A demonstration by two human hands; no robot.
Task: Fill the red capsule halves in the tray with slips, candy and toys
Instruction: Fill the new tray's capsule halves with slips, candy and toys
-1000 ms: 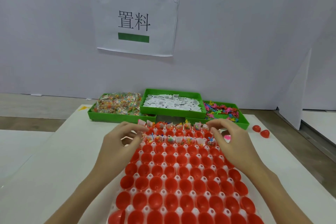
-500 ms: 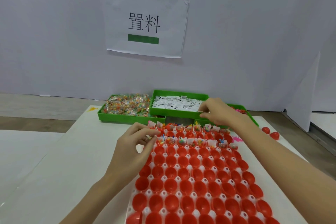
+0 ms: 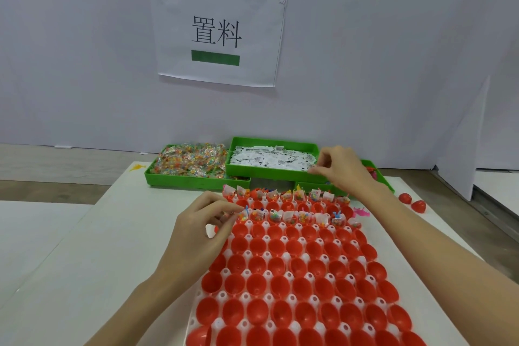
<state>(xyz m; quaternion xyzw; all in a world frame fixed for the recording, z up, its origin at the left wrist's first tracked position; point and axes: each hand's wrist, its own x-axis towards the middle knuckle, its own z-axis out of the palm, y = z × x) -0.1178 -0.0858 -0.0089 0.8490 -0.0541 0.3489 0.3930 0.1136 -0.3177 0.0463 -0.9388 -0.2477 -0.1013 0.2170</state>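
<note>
A white tray [image 3: 247, 272] holds rows of red capsule halves [image 3: 283, 285]. The two far rows carry slips, candy and toys [image 3: 290, 216]; the nearer rows hold nothing. My left hand [image 3: 202, 230] hovers at the left end of the second row, fingers curled and fingertips together. Whether it holds anything cannot be told. My right hand [image 3: 341, 168] reaches over the front right corner of the green slip bin [image 3: 266, 175] and pinches a white slip [image 3: 313, 170]. The candy bin [image 3: 182, 180] stands to the left. The toy bin [image 3: 383, 178] is mostly hidden behind my right hand.
Two loose red capsule halves [image 3: 405, 198] lie on the white table to the right of the tray. A pink toy [image 3: 362, 212] lies beside the tray's right edge and a yellow toy [image 3: 137, 167] near the table's far left corner. A paper sign [image 3: 219, 31] hangs on the wall.
My right hand left the tray's second row and moved up to the slip bin. My left hand stayed at the left end of that row.
</note>
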